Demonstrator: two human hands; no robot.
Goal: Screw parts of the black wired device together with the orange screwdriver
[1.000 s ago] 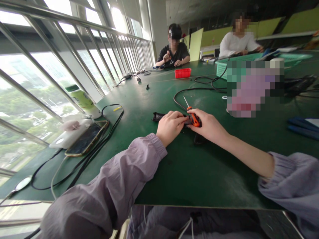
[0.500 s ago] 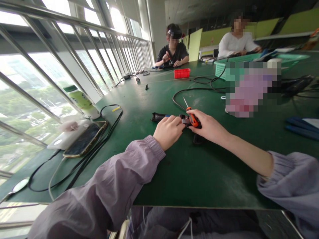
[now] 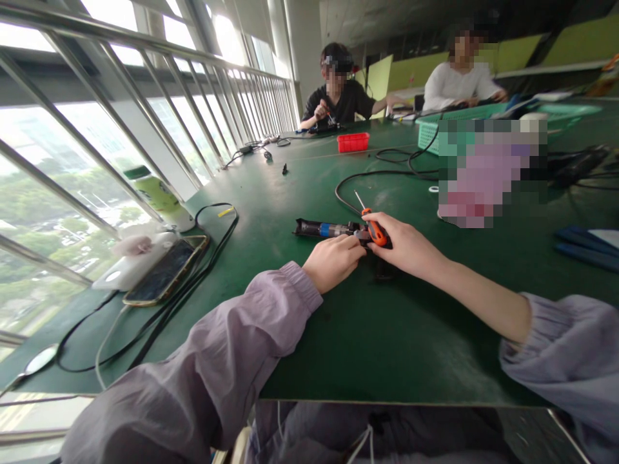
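Pinching a small orange-handled screwdriver (image 3: 374, 231) in the right hand (image 3: 406, 248), the person steadies a long black device (image 3: 326, 229) lying on the green surface (image 3: 377, 322) with curled left-hand (image 3: 333, 261) fingers; seemingly mid-screwing, needing careful tip alignment.

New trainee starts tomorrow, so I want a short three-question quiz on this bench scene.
1. True or false: the right hand holds an orange-handled screwdriver.
2. What does the left hand touch? A) phone B) black tool C) red tray
3. Fill in: the phone lies on the ____ side of the green table.

Key: 1 true. 2 B, the black tool with a blue band. 3 left, by the window; the red tray sits far back.
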